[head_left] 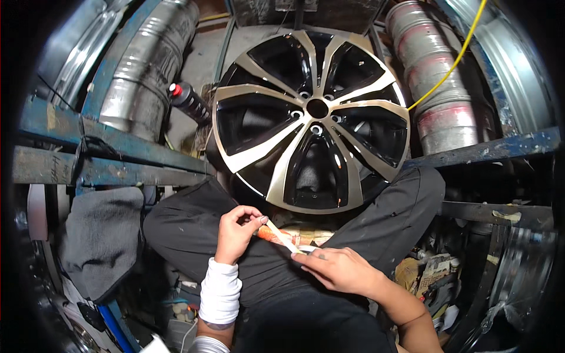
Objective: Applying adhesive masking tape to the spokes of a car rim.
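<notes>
My left hand, with white wrapping on the forearm, pinches one end of a narrow cream tape strip above my lap. My right hand holds the other end, with what looks like a tape roll partly hidden by its fingers. The strip runs diagonally between both hands. Behind it lies an orange and cream item, too hidden to name. A large alloy wheel with gloss black and bronze-silver spokes sits face up in front of my bent, dark-trousered legs, just beyond my hands.
Metal drums or barrels stand left and right behind blue metal rails. A black red-capped bottle is left of the wheel. A yellow hose crosses at right. A grey cloth hangs left; clutter lies lower right.
</notes>
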`<state>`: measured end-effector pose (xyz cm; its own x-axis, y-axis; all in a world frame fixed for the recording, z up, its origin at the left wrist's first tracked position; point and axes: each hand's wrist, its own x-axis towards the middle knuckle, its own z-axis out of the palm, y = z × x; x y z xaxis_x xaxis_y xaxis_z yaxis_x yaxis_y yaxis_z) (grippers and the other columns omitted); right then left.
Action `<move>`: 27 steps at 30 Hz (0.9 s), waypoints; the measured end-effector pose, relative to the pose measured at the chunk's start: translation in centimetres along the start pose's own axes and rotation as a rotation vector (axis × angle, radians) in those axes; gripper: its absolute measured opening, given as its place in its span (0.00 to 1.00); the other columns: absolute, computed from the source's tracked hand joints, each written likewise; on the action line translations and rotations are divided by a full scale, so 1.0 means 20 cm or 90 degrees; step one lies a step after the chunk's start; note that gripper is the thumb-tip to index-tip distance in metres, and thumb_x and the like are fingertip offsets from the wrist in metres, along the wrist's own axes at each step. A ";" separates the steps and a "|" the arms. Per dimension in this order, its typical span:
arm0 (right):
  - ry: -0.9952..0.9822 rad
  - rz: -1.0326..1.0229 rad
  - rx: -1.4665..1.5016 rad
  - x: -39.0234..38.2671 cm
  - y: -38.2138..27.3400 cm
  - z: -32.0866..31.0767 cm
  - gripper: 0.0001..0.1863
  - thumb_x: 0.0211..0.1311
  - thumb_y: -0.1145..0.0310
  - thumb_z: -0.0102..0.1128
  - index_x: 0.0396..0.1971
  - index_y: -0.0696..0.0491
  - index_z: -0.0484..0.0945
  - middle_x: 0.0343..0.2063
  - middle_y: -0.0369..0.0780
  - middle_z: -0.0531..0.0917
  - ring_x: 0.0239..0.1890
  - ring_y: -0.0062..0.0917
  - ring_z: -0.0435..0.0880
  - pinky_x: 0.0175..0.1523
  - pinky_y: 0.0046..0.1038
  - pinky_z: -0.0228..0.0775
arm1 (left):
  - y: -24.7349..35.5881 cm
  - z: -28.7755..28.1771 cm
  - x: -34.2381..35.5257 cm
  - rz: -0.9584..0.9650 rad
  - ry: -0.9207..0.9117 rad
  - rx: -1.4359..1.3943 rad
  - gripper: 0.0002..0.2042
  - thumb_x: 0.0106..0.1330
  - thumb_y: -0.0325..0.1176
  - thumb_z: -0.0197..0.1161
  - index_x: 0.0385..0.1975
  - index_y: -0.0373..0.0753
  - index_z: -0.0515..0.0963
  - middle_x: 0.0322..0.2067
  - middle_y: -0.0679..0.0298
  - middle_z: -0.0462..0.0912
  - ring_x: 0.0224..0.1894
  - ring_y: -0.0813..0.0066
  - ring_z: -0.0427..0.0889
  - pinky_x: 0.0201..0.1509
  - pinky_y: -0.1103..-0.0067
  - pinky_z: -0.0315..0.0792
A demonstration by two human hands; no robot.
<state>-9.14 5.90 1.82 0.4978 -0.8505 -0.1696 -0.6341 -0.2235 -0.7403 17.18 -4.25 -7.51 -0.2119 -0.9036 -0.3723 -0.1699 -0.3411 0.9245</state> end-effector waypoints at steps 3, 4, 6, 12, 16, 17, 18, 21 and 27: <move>0.120 -0.129 0.013 0.02 0.01 0.07 0.16 0.72 0.64 0.68 0.55 0.51 0.84 0.31 0.40 0.87 0.31 0.36 0.89 0.36 0.37 0.82 | -0.06 -0.01 -0.01 0.033 -0.012 0.039 0.06 0.65 0.26 0.79 0.36 0.33 0.88 0.30 0.73 0.83 0.31 0.90 0.74 0.36 0.87 0.69; 0.104 -0.097 0.012 0.01 0.01 0.06 0.16 0.72 0.64 0.68 0.56 0.51 0.84 0.30 0.40 0.86 0.30 0.36 0.88 0.34 0.37 0.82 | -0.06 -0.01 0.00 0.014 -0.011 0.037 0.06 0.65 0.26 0.79 0.36 0.33 0.87 0.31 0.72 0.84 0.31 0.89 0.75 0.37 0.87 0.70; 0.084 -0.034 -0.027 0.00 -0.01 0.06 0.18 0.73 0.63 0.68 0.59 0.50 0.82 0.29 0.40 0.85 0.25 0.37 0.87 0.28 0.38 0.80 | -0.07 0.01 0.00 0.025 0.013 0.011 0.06 0.65 0.25 0.79 0.36 0.33 0.88 0.31 0.72 0.84 0.32 0.89 0.76 0.37 0.86 0.71; -0.050 0.163 -0.079 0.02 0.03 0.04 0.19 0.80 0.61 0.56 0.64 0.50 0.80 0.35 0.48 0.87 0.28 0.46 0.89 0.34 0.45 0.83 | 0.00 0.07 0.04 0.116 0.063 0.109 0.05 0.61 0.22 0.78 0.33 0.32 0.88 0.30 0.67 0.85 0.30 0.84 0.79 0.36 0.83 0.74; -0.082 0.187 -0.082 0.07 0.03 0.04 0.19 0.81 0.61 0.55 0.65 0.50 0.79 0.36 0.50 0.87 0.29 0.48 0.89 0.36 0.48 0.83 | -0.02 0.08 0.06 0.116 0.088 0.088 0.05 0.61 0.22 0.79 0.33 0.33 0.88 0.31 0.67 0.85 0.29 0.84 0.78 0.36 0.82 0.74; -0.060 0.193 -0.077 0.08 0.03 0.05 0.19 0.80 0.62 0.56 0.65 0.49 0.79 0.36 0.51 0.87 0.30 0.48 0.89 0.36 0.48 0.83 | -0.01 0.08 0.07 0.114 0.094 0.085 0.05 0.61 0.22 0.79 0.33 0.33 0.88 0.31 0.67 0.85 0.29 0.84 0.78 0.36 0.82 0.74; -0.038 0.199 -0.072 0.09 0.03 0.05 0.19 0.78 0.64 0.57 0.65 0.49 0.79 0.36 0.52 0.87 0.30 0.48 0.90 0.36 0.48 0.84 | 0.02 0.08 0.07 0.115 0.098 0.083 0.05 0.61 0.22 0.79 0.33 0.33 0.88 0.31 0.67 0.85 0.29 0.84 0.79 0.36 0.82 0.74; -0.027 0.203 -0.076 0.12 0.02 0.04 0.23 0.72 0.71 0.59 0.66 0.49 0.78 0.38 0.52 0.87 0.31 0.49 0.90 0.36 0.49 0.84 | 0.02 0.07 0.10 0.126 0.103 0.087 0.05 0.62 0.22 0.78 0.34 0.32 0.87 0.34 0.67 0.85 0.30 0.85 0.79 0.36 0.83 0.74; -0.034 0.207 -0.081 0.19 0.02 -0.06 0.32 0.60 0.80 0.58 0.67 0.50 0.77 0.42 0.53 0.85 0.34 0.52 0.89 0.39 0.48 0.84 | -0.01 0.08 0.14 0.101 0.118 0.049 0.04 0.67 0.23 0.75 0.37 0.31 0.86 0.37 0.65 0.85 0.33 0.83 0.83 0.39 0.83 0.77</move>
<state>-8.21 1.93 1.59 0.2853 -0.8618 -0.4195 -0.8316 -0.0050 -0.5553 15.14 -6.33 -8.93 -0.0627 -0.9789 -0.1946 -0.2221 -0.1764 0.9589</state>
